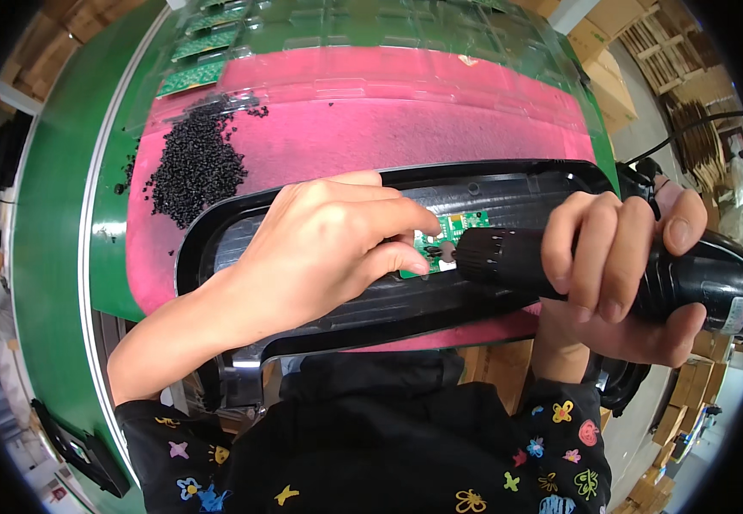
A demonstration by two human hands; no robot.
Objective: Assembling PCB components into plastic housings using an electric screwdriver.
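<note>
My right hand (615,265) is wrapped round a black electric screwdriver (508,257), which lies nearly level with its tip pointing left. The tip meets a small green circuit board (475,221) inside a long black plastic housing (320,315). From the left, my left hand (328,236) reaches over the housing, its thumb and forefinger bent onto the board's left part. Between the fingertips and the tool's nose sits a small dark piece (434,252); its kind is too small to make out. The forefinger and thumb partly cover the board.
Many small black parts are heaped (196,167) on the pink mat (371,128), left of the housing. Clear plastic trays (363,86) stretch across the back, with several green boards (191,79) at their left. A black cable (680,133) runs at the right. Cardboard boxes (607,94) stand beyond.
</note>
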